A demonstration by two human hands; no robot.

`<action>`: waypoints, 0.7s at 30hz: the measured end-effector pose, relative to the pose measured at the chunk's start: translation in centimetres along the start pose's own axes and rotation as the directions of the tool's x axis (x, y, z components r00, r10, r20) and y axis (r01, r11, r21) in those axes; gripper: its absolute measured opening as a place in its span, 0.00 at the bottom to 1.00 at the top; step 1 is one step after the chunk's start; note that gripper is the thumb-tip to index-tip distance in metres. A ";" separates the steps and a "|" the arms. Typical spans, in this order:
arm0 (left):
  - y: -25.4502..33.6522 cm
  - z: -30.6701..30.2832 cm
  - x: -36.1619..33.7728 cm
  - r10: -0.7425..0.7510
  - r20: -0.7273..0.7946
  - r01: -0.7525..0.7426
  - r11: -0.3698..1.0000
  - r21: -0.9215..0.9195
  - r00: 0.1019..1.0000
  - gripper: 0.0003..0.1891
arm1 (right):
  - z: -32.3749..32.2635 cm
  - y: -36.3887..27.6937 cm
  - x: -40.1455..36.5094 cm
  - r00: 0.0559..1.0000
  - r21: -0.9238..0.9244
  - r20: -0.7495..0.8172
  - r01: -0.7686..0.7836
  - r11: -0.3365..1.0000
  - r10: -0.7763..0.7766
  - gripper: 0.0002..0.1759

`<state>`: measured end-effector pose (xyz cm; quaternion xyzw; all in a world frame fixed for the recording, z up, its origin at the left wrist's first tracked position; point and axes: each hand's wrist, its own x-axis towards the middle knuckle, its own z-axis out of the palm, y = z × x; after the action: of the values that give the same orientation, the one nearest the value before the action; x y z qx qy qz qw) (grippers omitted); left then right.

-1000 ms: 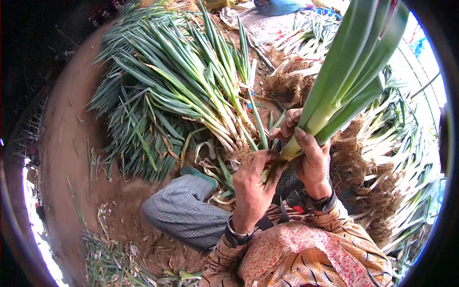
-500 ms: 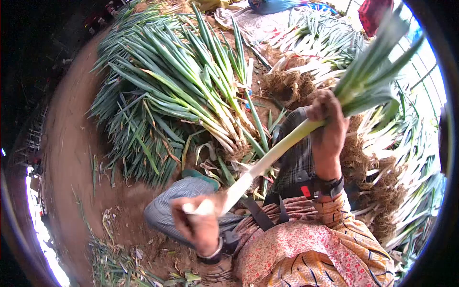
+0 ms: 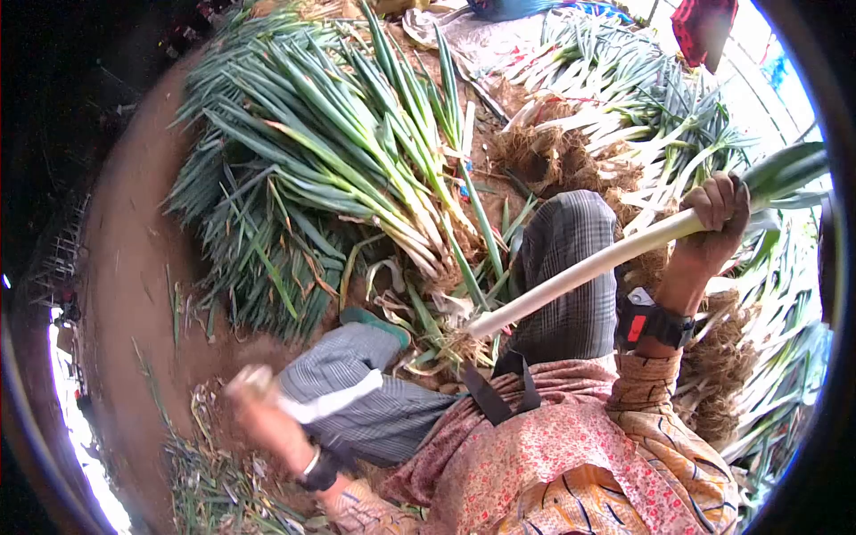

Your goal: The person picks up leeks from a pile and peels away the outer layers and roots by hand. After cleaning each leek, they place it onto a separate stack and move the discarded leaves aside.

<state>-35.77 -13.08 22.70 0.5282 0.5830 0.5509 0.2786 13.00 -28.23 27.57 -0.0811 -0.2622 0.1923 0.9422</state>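
Note:
My right hand (image 3: pixel 713 214) is closed around the upper stalk of a long green onion (image 3: pixel 588 267), just below its green leaves. The onion's white stalk slants down to the left, and its root end is above the trimmings between my legs. Out to the left, my left hand (image 3: pixel 259 401) is blurred by motion. A white strip of onion skin (image 3: pixel 339 399) trails from its fingers across my left knee. The stalk and my left hand are well apart.
A big pile of green onions (image 3: pixel 330 152) lies ahead to the left. More onions with white stalks and bushy roots (image 3: pixel 722 348) line the right side. Cut leaf scraps (image 3: pixel 223 490) litter the ground at lower left. A pale cloth (image 3: pixel 473 40) lies at the back.
My left hand has pulled away from the stalk to the left, with a strip of skin. My right hand has moved right with the onion, whose stalk now lies at a flatter angle.

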 end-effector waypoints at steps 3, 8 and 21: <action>3.2 9.7 -3.1 0.328 0.695 -0.385 0.919 -0.080 0.639 0.28 | 1.4 1.5 0.1 0.974 0.221 0.210 -0.135 0.966 0.088 0.07; 3.4 16.2 -10.5 0.314 0.931 -0.068 0.950 -0.306 0.188 0.28 | 3.3 1.3 0.6 0.896 0.379 0.420 -0.315 0.870 0.141 0.09; 2.7 18.6 -15.5 0.162 0.803 0.237 0.906 -0.352 0.574 0.24 | 6.3 3.8 -0.5 0.940 -0.219 -0.010 -0.334 0.917 0.341 0.22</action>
<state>-13.65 -21.36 16.86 0.6354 0.2654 0.3503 0.6349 8.11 -24.64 31.78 -0.2247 -0.2771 0.3231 0.8765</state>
